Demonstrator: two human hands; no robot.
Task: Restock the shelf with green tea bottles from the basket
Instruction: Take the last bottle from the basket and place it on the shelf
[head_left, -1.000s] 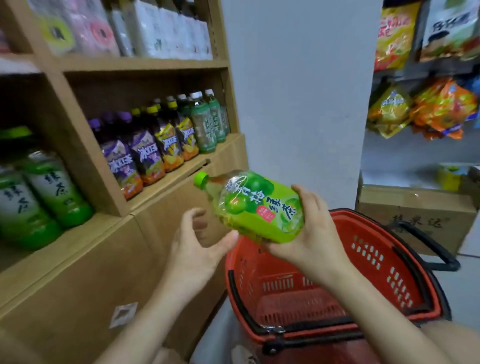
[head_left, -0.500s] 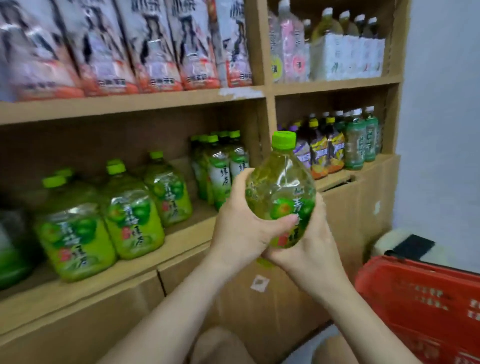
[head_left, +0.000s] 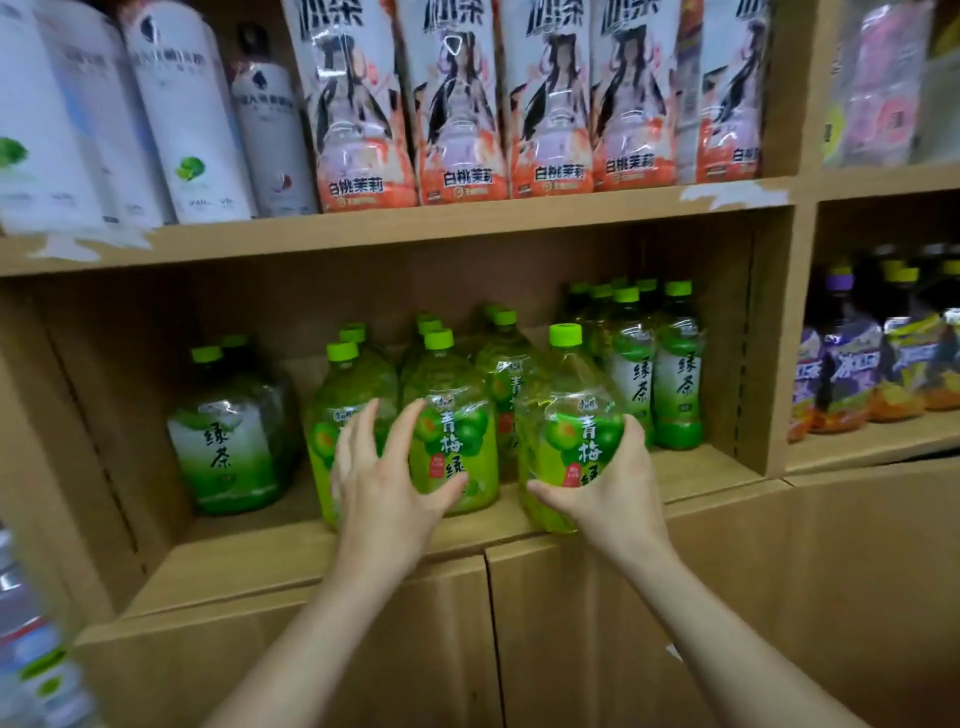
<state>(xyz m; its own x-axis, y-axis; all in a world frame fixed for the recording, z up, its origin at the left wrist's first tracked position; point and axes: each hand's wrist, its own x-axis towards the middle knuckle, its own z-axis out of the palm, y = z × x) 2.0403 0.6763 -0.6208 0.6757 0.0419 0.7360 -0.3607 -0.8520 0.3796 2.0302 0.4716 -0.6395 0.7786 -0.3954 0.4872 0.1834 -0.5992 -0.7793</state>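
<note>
A round green tea bottle (head_left: 569, 415) with a lime cap and plum label stands upright at the front edge of the cardboard shelf (head_left: 291, 551). My right hand (head_left: 610, 483) wraps its lower right side. My left hand (head_left: 387, 467) is spread with fingers apart against two matching bottles (head_left: 452, 415) just to the left, its fingers touching them without closing around either. More of the same bottles stand in rows behind. The basket is out of view.
A squat green tea bottle (head_left: 228, 431) stands at the shelf's left, slim green tea bottles (head_left: 675, 374) at the right. Peach tea bottles (head_left: 462, 104) fill the shelf above. Purple-capped drinks (head_left: 852, 364) sit in the right bay. A vertical divider (head_left: 779, 338) separates them.
The bottle went from both hands in front of the shelf to standing on the shelf's front edge. My left hand came off it and now rests on the neighbouring bottles. The view swung left.
</note>
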